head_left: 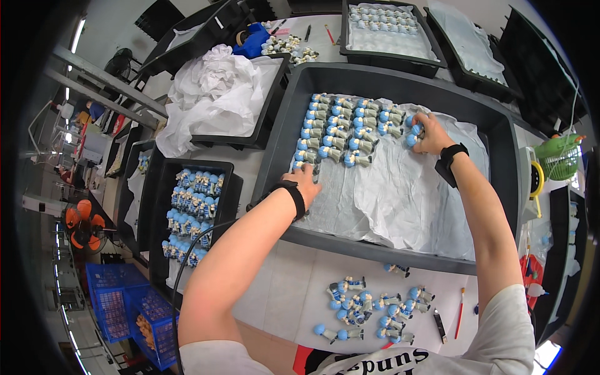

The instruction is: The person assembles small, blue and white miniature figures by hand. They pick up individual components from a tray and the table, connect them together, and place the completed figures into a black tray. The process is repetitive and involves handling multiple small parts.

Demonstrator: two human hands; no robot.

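Observation:
A large dark tray (284,134) lined with white paper holds rows of small figurines with blue heads (344,128). My left hand (306,181) rests on the paper at the lower left end of the rows, touching a figurine there. My right hand (431,134) reaches to the right end of the upper rows and is closed around a blue-headed figurine (410,139). Both wrists wear black bands. A loose group of the same figurines (369,309) lies on the white table in front of the tray.
A smaller dark tray (228,187) at left holds more figurines. Another tray carries crumpled white paper (212,94). Further trays (387,31) stand at the back. Blue crates (125,306) and an orange fan (84,225) are on the floor at left. Brushes (460,312) lie near the loose figurines.

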